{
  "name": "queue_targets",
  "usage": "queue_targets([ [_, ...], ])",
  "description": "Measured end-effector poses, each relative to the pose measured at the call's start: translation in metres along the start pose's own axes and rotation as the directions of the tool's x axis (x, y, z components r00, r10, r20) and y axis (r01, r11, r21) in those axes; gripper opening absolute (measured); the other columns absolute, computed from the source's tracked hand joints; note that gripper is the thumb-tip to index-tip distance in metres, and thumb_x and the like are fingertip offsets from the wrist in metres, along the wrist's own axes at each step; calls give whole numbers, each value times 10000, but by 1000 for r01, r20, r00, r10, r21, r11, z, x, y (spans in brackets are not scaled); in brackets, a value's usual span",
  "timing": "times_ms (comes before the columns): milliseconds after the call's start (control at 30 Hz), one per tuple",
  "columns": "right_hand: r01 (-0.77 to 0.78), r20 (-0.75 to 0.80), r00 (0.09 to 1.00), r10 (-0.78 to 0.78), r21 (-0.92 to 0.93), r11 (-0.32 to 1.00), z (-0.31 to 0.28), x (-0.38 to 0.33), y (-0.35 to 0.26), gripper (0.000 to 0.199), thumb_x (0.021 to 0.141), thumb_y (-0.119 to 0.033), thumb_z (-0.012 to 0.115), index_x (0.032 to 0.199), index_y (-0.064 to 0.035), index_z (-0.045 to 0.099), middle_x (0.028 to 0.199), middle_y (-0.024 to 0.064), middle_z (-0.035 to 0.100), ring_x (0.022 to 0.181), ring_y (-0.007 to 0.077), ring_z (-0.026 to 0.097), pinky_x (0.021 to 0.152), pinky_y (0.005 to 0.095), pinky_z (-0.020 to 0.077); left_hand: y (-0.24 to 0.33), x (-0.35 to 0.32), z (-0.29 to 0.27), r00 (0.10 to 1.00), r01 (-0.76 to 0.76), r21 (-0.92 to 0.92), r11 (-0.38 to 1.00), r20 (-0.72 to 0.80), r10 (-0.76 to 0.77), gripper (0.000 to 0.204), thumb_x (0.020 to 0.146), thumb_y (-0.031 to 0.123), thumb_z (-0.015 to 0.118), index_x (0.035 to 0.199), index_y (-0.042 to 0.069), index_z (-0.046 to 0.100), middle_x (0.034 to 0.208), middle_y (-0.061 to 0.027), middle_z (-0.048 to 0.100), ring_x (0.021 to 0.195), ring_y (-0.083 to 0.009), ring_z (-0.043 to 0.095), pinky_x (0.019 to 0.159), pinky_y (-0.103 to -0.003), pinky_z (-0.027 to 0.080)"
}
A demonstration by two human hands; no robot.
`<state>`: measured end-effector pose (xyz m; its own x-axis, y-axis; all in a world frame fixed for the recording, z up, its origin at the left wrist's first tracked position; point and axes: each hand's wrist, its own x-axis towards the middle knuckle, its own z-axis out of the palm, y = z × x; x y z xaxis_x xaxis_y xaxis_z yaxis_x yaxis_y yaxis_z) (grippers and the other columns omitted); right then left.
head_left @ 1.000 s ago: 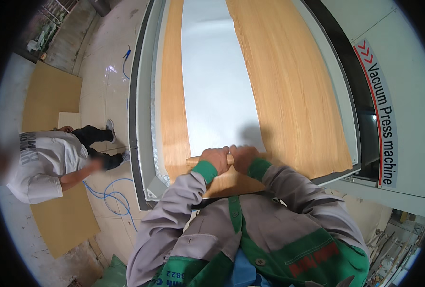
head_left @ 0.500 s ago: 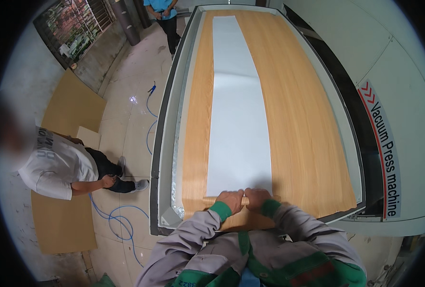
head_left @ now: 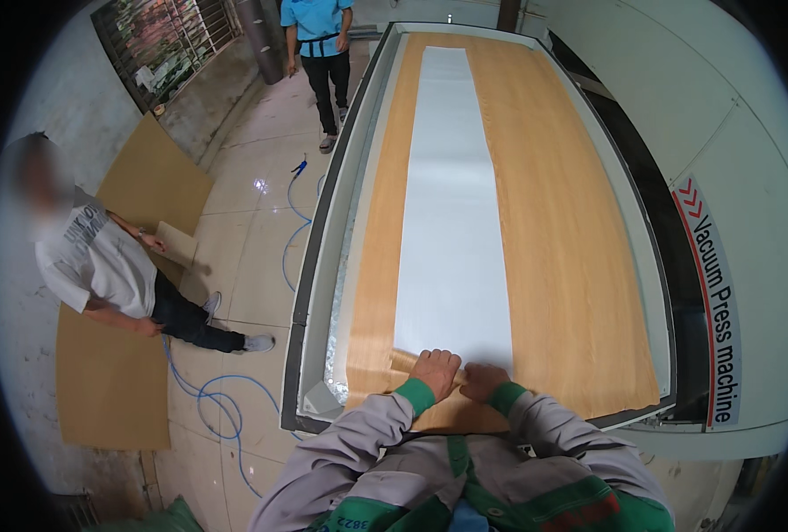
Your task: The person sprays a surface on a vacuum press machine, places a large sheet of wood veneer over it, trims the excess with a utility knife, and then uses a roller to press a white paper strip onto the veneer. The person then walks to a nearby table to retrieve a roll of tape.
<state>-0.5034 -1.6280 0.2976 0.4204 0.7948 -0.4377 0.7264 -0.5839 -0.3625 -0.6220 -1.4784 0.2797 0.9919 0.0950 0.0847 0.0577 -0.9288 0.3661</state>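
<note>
A long wood-grain sheet (head_left: 571, 266) lies over the big framed bed in front of me. Down its length runs a smooth white strip (head_left: 454, 239), with a slight crease across its far half. At the near end, wood-grain sheet is gathered into a narrow roll (head_left: 403, 360). My left hand (head_left: 433, 372) is closed over this roll, which sticks out to its left at a slant. Just beside it, my right hand (head_left: 481, 383) is closed on the roll too, its fingertips partly hidden.
A raised dark-edged frame (head_left: 323, 239) surrounds the bed. Along its right side stands a pale machine body (head_left: 748, 222). A person in white (head_left: 101, 257) stands at left, another in blue (head_left: 318, 44) at the far end. A blue air hose (head_left: 226, 381) coils over the floor.
The roll has tilted, its left end now farther from me. My hands have shifted slightly apart. The far person has stepped nearer, and the view has shifted.
</note>
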Motion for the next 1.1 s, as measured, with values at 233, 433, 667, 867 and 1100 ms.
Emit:
queue_targets([
  [233,87,-186,974,-131,-227,970,5,18,15,224,819,-234,674,980,-102,593,818,131,710,785,373,709,683,537,536,-8,14,11,979,140,-4,990,154,-137,462,861,425,741,1147,92,599,944,-135,725,877,-339,708,771,-483,524],
  [433,38,-231,971,-69,-137,990,-5,36,27,287,825,-229,683,1072,-107,604,945,135,714,952,367,690,841,552,507,-11,18,14,994,70,37,997,-81,-66,315,878,244,678,1177,152,647,1047,-69,658,1015,-284,614,867,-445,451],
  [667,265,-516,776,-362,-255,930,28,19,27,346,876,-104,635,1219,-78,599,1160,115,618,1164,317,576,1084,522,417,-14,16,30,995,93,-17,996,-25,-93,334,930,309,680,1207,126,644,1128,-61,635,1094,-284,575,941,-471,424],
  [867,266,-584,745,-323,-183,946,52,12,37,401,904,-152,624,1289,-46,591,1320,119,586,1315,354,511,1136,568,363,7,5,33,990,106,-7,994,-94,-106,526,960,281,607,1427,59,508,1405,-179,518,1358,-358,450,1163,-569,279],
  [1100,260,-541,791,-285,-125,957,33,44,45,544,935,-331,651,1372,-20,559,1464,181,503,1453,399,368,1176,649,258,-7,32,39,983,184,66,981,0,-184,656,990,360,473,1540,12,395,1603,-289,323,1520,-459,247,1242,-616,120],
])
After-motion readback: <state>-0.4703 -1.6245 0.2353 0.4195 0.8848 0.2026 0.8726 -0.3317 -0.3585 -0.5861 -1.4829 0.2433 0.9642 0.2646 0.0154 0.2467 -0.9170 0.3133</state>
